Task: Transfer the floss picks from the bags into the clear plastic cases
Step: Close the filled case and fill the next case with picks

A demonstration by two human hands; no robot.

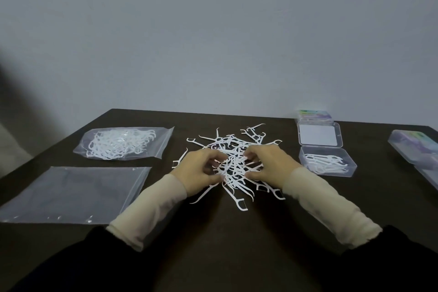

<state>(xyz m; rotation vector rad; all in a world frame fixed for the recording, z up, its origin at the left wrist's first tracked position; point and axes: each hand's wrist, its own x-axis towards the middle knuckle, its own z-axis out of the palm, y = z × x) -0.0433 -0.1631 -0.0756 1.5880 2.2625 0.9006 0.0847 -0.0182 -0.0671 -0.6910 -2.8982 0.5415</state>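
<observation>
A loose pile of white floss picks (237, 147) lies in the middle of the dark table (213, 232). My left hand (201, 168) and my right hand (267, 166) rest on the pile from either side, fingers curled into the picks and gathering them. A clear open case (328, 161) at the right holds several picks, its lid (318, 134) lying flat behind it. A full bag of picks (120, 143) sits at the back left. An empty flat bag (71, 193) lies in front of it.
Closed clear cases with coloured labels stand at the back right (314, 116) and along the right edge (413, 147). A grey wall rises behind the table. The table's near part is dark bare wood between my sleeves.
</observation>
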